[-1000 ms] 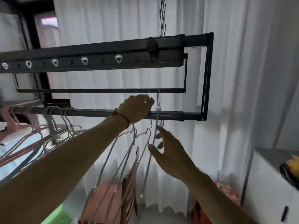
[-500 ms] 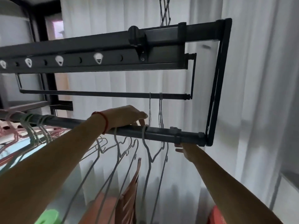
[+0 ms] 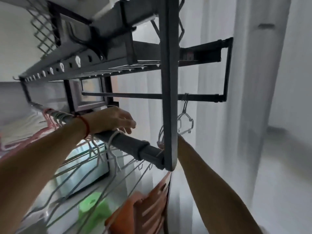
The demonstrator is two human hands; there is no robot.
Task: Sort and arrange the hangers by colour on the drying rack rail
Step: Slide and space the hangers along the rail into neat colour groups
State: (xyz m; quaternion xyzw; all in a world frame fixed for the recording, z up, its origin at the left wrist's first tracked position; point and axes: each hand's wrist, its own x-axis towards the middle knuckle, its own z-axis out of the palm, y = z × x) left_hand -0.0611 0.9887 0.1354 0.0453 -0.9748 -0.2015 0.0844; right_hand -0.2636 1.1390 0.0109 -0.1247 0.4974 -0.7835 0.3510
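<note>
White curtains behind, ceiling rack overhead, and I'm looking up at it from close under. My left hand sits on top of the near rail, fingers spread and relaxed w/ tips just over the hooks of the pale wire hangers, not clamped on anything I can make out. Right hand is hidden behind the end bar of the frame, only the forearm shows, so can't tell what it's doing or holding. Pink hangers are bunched further along the same rail to the left; a couple of wire ones hang on the far rail.

Risks as I see it: view is blurry, so I could easily nudge a hook off the rail end, which is close. Wire hangers look tangled below, so pulling one prob drags its neighbours. Reaching blind round the bar w/ my right, I might knock the far pair down.
</note>
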